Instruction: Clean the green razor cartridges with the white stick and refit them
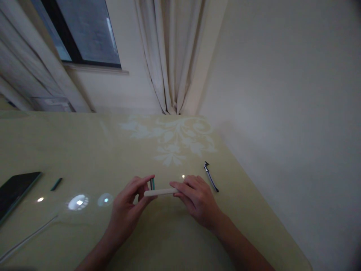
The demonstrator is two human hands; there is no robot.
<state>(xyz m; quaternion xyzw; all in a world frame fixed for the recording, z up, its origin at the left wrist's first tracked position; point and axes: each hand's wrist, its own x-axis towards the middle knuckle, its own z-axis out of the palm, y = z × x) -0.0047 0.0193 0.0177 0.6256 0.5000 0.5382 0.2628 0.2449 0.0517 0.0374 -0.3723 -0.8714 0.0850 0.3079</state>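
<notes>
Thumb and forefinger of the left hand [128, 202] are shown by the head view pinched on a small striped piece [152, 184], dark and teal, which is held upright, left of the razor-like tool [211, 177]. A pale flat stick [162, 192], also left of the razor-like tool, is pinched at one end by the right hand [199, 200], its thumb and bent fingers drawn together; the stick's other end is brought to the left thumb, at the foot of the striped piece. Whether stick and piece are joined or merely touching cannot be told. Both are held above the counter [175, 248], on which the razor-like tool is laid just beside the right hand. Far left of the razor-like tool, a dark slab [18, 192], a short dark bar [56, 184] and a white cord [31, 235] are seen. Beyond it, the counter is marked with a pale leaf pattern [170, 148]
</notes>
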